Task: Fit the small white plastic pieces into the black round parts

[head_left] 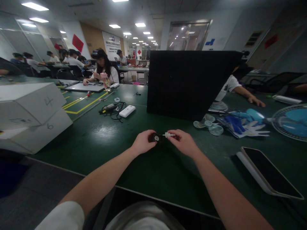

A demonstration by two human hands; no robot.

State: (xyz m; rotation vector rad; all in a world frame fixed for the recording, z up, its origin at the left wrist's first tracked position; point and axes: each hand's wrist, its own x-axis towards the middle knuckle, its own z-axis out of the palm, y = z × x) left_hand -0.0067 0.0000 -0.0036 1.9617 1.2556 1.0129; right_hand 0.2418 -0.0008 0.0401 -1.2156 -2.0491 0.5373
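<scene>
Over the green table, my left hand (144, 142) is closed on a small black part with a pale round disc (156, 138) on its face. My right hand (183, 143) pinches a small white piece (167, 134) with a thin pin that points left at the black part. A narrow gap seems to lie between the two, though whether the pin touches is too small to tell. Behind my hands stands a large black panel (189, 84). Clear fan blades (209, 125) lie beyond my right hand.
White boxes (31, 105) are stacked at the left. A white power bank (127, 111) lies beside a tangle of black cables (111, 109). To the right are blue and white gloves (240, 124), a fan guard (294, 119) and a phone (270, 171) on a white block. People sit at tables behind.
</scene>
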